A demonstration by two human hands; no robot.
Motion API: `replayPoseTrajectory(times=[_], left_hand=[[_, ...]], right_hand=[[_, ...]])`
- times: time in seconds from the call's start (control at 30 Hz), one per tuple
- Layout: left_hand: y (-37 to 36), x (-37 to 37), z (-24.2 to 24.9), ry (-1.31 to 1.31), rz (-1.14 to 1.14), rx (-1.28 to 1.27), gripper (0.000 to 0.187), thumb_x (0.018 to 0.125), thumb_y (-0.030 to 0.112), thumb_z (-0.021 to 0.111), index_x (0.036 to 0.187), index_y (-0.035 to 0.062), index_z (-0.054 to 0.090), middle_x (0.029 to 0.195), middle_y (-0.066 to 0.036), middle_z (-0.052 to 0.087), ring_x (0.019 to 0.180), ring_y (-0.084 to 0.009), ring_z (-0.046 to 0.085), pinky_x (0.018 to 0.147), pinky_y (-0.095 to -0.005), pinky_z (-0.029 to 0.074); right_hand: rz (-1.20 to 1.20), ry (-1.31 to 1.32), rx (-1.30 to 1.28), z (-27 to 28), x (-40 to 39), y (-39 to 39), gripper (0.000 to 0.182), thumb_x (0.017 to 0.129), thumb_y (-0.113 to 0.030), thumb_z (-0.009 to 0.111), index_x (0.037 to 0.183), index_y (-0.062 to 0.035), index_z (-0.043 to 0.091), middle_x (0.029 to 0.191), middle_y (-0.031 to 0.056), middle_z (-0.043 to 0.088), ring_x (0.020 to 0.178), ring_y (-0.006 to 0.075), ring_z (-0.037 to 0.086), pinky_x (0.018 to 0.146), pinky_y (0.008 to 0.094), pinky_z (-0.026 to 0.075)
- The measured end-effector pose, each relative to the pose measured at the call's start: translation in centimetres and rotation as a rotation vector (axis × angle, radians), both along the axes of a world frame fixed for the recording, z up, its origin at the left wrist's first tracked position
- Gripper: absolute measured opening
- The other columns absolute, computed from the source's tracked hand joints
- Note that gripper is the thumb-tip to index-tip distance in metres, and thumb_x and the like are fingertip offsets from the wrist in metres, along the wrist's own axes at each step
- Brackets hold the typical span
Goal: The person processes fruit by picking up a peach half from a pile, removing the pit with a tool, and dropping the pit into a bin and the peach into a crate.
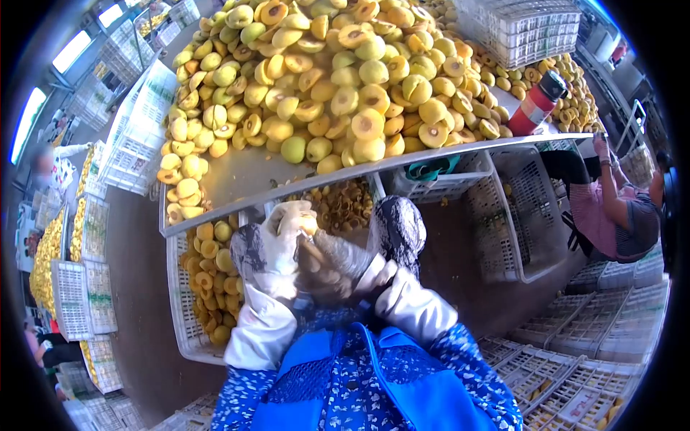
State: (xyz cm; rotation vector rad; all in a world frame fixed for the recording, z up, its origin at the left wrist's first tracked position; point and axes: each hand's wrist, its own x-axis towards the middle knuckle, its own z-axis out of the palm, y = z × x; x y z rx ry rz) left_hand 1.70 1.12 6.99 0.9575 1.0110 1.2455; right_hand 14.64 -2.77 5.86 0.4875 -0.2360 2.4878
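My left hand (285,228), in a pale glove, is closed round a yellow fruit piece (309,223) in front of my lap. Close beside it is my right hand (336,253), in a dark glove and smeared by motion; its fingers and anything in them cannot be made out. Both hands are just below the metal table edge (359,172). Beyond that edge lies a large heap of halved yellow fruit (359,79). Under the edge, behind my hands, is a container of brownish pits or scraps (345,205).
A white crate (188,337) of fruit halves stands at my left. An empty-looking crate (528,215) is at the right under the table. A red bottle (535,108) stands on the table. Another person (611,215) sits at the far right. Stacked crates (604,323) fill the lower right.
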Motion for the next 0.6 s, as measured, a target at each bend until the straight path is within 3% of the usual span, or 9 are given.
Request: replayPoseTrajectory(times=[0.07, 0.13, 0.17, 0.2, 0.23, 0.3, 0.4, 0.6], left_hand=[[0.2, -0.8, 0.4, 0.209, -0.159, 0.174, 0.025, 0.089, 0.020, 0.060, 0.093, -0.0047, 0.062, 0.082, -0.009, 0.065, 0.070, -0.0118, 0.062, 0.066, -0.0222, 0.048], [0.4, -1.0, 0.7, 0.209, -0.195, 0.224, 0.027, 0.090, 0.022, 0.058, 0.092, -0.0046, 0.062, 0.083, -0.010, 0.066, 0.072, -0.0138, 0.062, 0.065, -0.0235, 0.049], [0.1, -0.5, 0.9, 0.080, -0.131, 0.148, 0.031, 0.090, 0.026, 0.055, 0.091, -0.0045, 0.062, 0.082, -0.010, 0.066, 0.071, -0.0148, 0.062, 0.065, -0.0244, 0.049], [-0.5, 0.0, 1.0, -0.047, -0.069, 0.074, 0.035, 0.091, 0.030, 0.053, 0.091, -0.0043, 0.061, 0.082, -0.011, 0.065, 0.070, -0.0157, 0.062, 0.065, -0.0254, 0.050], [-1.0, 0.0, 1.4, -0.091, -0.071, -0.013, 0.043, 0.092, 0.038, 0.048, 0.092, -0.0038, 0.060, 0.080, -0.012, 0.065, 0.067, -0.0169, 0.062, 0.062, -0.0267, 0.051], [-1.1, -0.1, 0.0, -0.153, -0.053, -0.142, 0.047, 0.092, 0.042, 0.045, 0.095, -0.0027, 0.059, 0.079, -0.012, 0.064, 0.064, -0.0164, 0.061, 0.057, -0.0265, 0.050], [-2.4, 0.3, 0.9, -0.241, -0.023, -0.287, 0.044, 0.092, 0.041, 0.045, 0.095, -0.0012, 0.058, 0.079, -0.012, 0.063, 0.062, -0.0165, 0.060, 0.055, -0.0265, 0.050], [-2.2, 0.8, 1.3, -0.342, -0.010, -0.324, 0.042, 0.091, 0.040, 0.046, 0.094, 0.0005, 0.058, 0.076, -0.012, 0.062, 0.058, -0.0171, 0.059, 0.052, -0.0277, 0.050]], right_hand=[[0.009, -0.117, -0.195, -7.2, -0.1, 1.6, 0.028, 0.097, -0.025, 0.040, 0.108, -0.0036, 0.054, 0.080, 0.0065, 0.053, 0.064, 0.0149, 0.050, 0.051, 0.0245, 0.042], [0.041, -0.154, -0.495, -7.4, -0.4, 2.0, 0.026, 0.096, -0.020, 0.044, 0.111, 0.0003, 0.052, 0.095, 0.0097, 0.057, 0.084, 0.0145, 0.056, 0.066, 0.0215, 0.048], [0.058, -0.130, -0.699, -7.0, -0.6, 1.6, 0.029, 0.095, -0.019, 0.046, 0.115, 0.0018, 0.051, 0.104, 0.0111, 0.059, 0.094, 0.0138, 0.057, 0.074, 0.0197, 0.050], [0.024, -0.101, -0.841, -1.5, -0.4, 0.2, 0.034, 0.097, -0.023, 0.043, 0.118, 0.0031, 0.048, 0.106, 0.0111, 0.059, 0.093, 0.0138, 0.057, 0.075, 0.0198, 0.048], [-0.217, -0.260, -0.311, -2.5, -1.1, -0.1, 0.034, 0.096, -0.023, 0.047, 0.118, 0.0015, 0.049, 0.109, 0.0104, 0.058, 0.096, 0.0140, 0.057, 0.079, 0.0206, 0.049], [-0.154, -0.668, -0.479, -2.4, -0.8, 0.4, 0.036, 0.094, -0.035, 0.047, 0.099, -0.0009, 0.056, 0.080, 0.0086, 0.061, 0.064, 0.0125, 0.060, 0.054, 0.0189, 0.052], [-0.349, -0.931, 0.129, -1.9, -0.3, -1.0, 0.039, 0.094, -0.040, 0.044, 0.083, -0.0054, 0.058, 0.055, 0.0027, 0.053, 0.035, 0.0107, 0.048, 0.029, 0.0214, 0.038], [-0.312, -0.853, 0.031, -3.7, -0.2, -1.4, 0.028, 0.095, -0.029, 0.046, 0.099, -0.0061, 0.062, 0.077, 0.0032, 0.060, 0.060, 0.0102, 0.056, 0.047, 0.0238, 0.043]])
